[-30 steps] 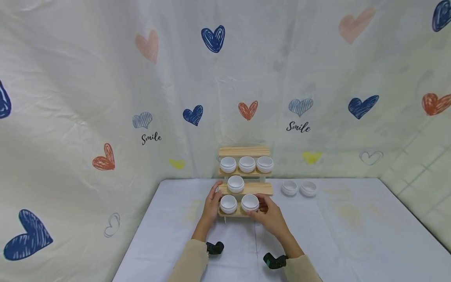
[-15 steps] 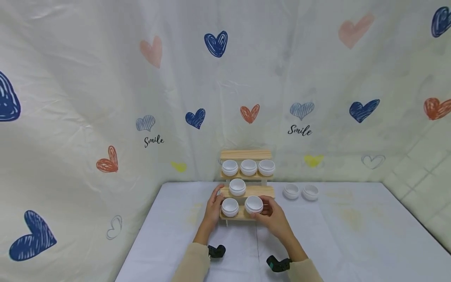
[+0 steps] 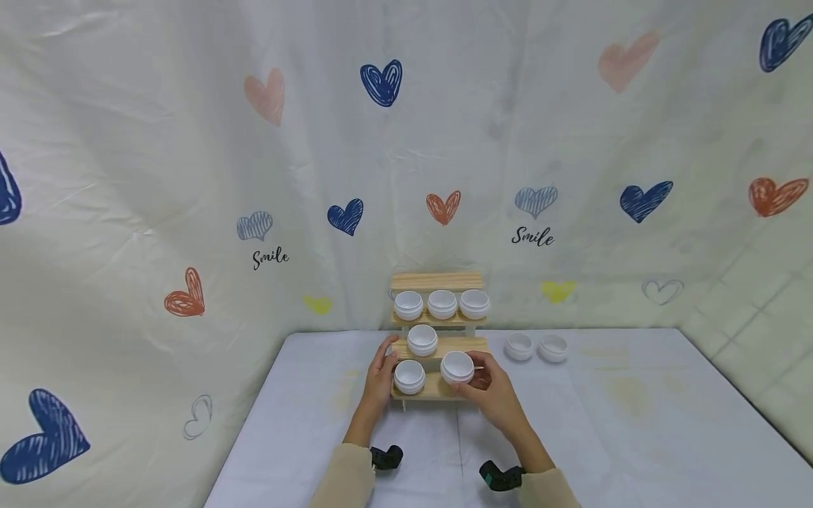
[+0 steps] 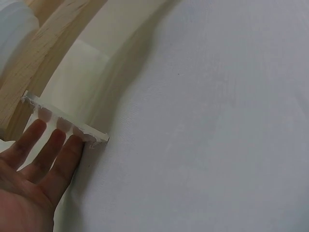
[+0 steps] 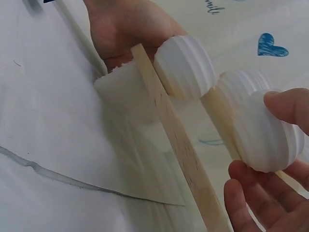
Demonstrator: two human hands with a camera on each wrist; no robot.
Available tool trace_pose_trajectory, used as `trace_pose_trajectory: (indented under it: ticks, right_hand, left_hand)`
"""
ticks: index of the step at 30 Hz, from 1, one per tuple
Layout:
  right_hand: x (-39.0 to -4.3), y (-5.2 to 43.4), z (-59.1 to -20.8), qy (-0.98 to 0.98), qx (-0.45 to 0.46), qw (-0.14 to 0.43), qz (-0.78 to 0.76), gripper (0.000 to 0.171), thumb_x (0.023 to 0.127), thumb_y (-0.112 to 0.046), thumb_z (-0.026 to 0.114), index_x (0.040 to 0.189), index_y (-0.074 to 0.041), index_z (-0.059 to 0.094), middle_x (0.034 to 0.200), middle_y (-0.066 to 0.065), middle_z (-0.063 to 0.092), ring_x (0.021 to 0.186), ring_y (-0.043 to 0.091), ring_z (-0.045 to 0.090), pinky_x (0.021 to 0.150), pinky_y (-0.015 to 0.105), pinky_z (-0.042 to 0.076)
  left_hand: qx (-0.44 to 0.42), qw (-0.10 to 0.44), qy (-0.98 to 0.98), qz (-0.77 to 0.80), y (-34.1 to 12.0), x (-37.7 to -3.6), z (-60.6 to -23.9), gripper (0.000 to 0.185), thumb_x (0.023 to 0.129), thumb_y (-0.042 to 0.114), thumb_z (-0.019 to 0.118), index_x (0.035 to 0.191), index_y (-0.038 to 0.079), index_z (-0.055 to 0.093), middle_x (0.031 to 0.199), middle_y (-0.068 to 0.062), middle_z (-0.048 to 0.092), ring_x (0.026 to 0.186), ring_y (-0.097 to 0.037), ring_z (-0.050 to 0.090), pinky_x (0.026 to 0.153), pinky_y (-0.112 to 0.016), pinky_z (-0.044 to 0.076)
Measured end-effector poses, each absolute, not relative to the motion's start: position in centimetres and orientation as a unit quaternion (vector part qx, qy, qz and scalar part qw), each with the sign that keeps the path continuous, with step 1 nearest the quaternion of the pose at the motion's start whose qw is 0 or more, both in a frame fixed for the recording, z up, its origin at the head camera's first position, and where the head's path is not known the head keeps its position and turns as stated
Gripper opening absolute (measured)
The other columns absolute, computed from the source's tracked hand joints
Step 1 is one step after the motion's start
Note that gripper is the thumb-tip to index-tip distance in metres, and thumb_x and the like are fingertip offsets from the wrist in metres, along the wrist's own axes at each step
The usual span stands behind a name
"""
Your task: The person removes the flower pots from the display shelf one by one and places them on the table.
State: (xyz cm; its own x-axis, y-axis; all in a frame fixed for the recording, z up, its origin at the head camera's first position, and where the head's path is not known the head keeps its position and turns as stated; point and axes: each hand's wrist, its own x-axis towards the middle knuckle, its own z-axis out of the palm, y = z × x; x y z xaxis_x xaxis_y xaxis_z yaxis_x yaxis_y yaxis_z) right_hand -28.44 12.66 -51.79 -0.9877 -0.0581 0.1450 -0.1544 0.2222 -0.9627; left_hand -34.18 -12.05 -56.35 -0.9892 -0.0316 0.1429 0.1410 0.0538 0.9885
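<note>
My right hand [image 3: 492, 391] pinches a small white bowl [image 3: 457, 367] between thumb and fingers, over the right part of the stand's front tier [image 3: 435, 388]. In the right wrist view, this ribbed white bowl [image 5: 268, 133] shows between the thumb and several fingertips. At the stand's left side, my left hand [image 3: 379, 381] rests with fingers extended. The left wrist view has its fingertips [image 4: 60, 137] against the translucent side support [image 4: 67, 118]. Another white bowl [image 3: 409, 377] sits on the front tier's left, close to that hand.
One white bowl [image 3: 422, 340] stands on the second tier, and three, including a middle bowl [image 3: 442, 304], line the third. The top tier [image 3: 437, 281] is bare wood. Two more bowls [image 3: 519, 346] lie right of the stand, near the table's back edge and a heart-printed curtain [image 3: 406, 141].
My right hand has moved the pinched bowl slightly right and up relative to the stand. The left hand keeps its place at the stand's side. The head view has shifted a little.
</note>
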Motion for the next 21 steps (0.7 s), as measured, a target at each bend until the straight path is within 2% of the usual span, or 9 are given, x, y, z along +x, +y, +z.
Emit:
trace_pose_trajectory:
  ticks: [8, 13, 17, 21]
  right_hand:
    - [-28.5, 13.0, -51.2, -0.779, 0.081, 0.042, 0.62, 0.066, 0.082, -0.016, 0.087, 0.139, -0.012, 0.053, 0.134, 0.012, 0.061, 0.11, 0.022, 0.064, 0.086, 0.018, 0.054]
    - [-28.5, 13.5, -50.9, -0.775, 0.083, 0.05, 0.625, 0.066, 0.082, -0.016, 0.087, 0.138, -0.012, 0.053, 0.133, 0.013, 0.06, 0.108, 0.021, 0.064, 0.086, 0.017, 0.054]
    - [-28.6, 13.9, -51.1, -0.766, 0.084, 0.058, 0.635, 0.068, 0.081, -0.012, 0.087, 0.139, -0.009, 0.052, 0.133, 0.014, 0.059, 0.107, 0.016, 0.064, 0.087, 0.017, 0.054]
    - [-28.8, 14.3, -51.5, -0.761, 0.081, 0.071, 0.64, 0.07, 0.08, -0.01, 0.088, 0.139, -0.006, 0.051, 0.134, 0.015, 0.058, 0.105, 0.01, 0.062, 0.088, 0.016, 0.054]
  left_hand:
    - [-0.037, 0.071, -0.719, -0.69, -12.1, -34.2, -56.1, 0.046, 0.109, 0.035, 0.047, 0.153, 0.02, 0.047, 0.101, -0.007, 0.067, 0.095, -0.011, 0.06, 0.093, -0.031, 0.043]
    - [-0.041, 0.07, -0.72, -0.689, -12.0, -34.4, -56.2, 0.047, 0.11, 0.034, 0.046, 0.154, 0.019, 0.045, 0.106, -0.014, 0.067, 0.097, -0.014, 0.059, 0.092, -0.031, 0.043]
    - [-0.025, 0.061, -0.717, -0.694, -12.0, -34.3, -56.2, 0.043, 0.109, 0.033, 0.047, 0.152, 0.025, 0.048, 0.107, -0.013, 0.067, 0.099, -0.014, 0.06, 0.096, -0.031, 0.042]
    - [-0.031, 0.043, -0.712, -0.7, -12.1, -33.8, -55.3, 0.043, 0.11, 0.028, 0.047, 0.153, 0.021, 0.048, 0.106, -0.016, 0.066, 0.099, -0.016, 0.06, 0.094, -0.032, 0.043]
